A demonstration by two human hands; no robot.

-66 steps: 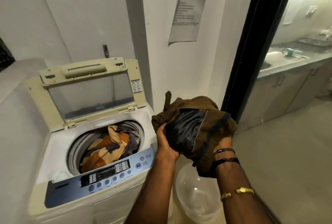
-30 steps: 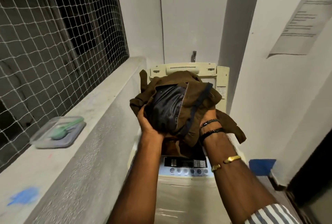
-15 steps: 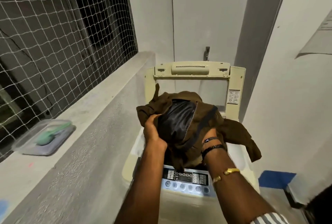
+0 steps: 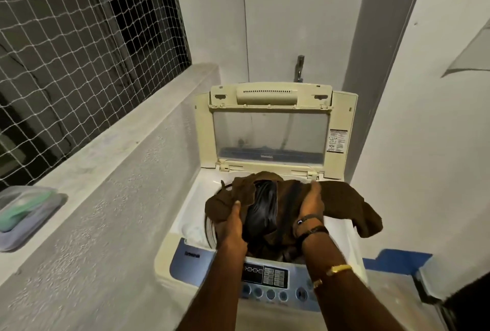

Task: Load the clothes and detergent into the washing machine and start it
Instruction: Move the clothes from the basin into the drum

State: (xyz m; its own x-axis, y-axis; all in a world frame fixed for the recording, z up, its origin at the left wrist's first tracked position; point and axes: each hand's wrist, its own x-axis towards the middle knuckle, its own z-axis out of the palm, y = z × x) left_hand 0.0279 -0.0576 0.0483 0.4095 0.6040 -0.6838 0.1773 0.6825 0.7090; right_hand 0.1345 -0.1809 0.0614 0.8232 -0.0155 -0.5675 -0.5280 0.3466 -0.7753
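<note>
Two hands, left hand [image 4: 232, 227] and right hand [image 4: 313, 204], grip the brown garment [image 4: 344, 203] over the washing machine [image 4: 183, 222]; its 3 o'clock flap overhangs the rim and could end up hanging outside.

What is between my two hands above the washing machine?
In the head view, the bunched brown garment, its black lining showing, sits between the left hand and right hand, both gripping it.

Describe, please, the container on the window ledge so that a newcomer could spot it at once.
Left of the open washing machine, a grey ledge runs beneath the netted window. At its near end, by the picture's left edge, sits a shallow clear plastic container, marked out by the green scoop inside it.
</note>
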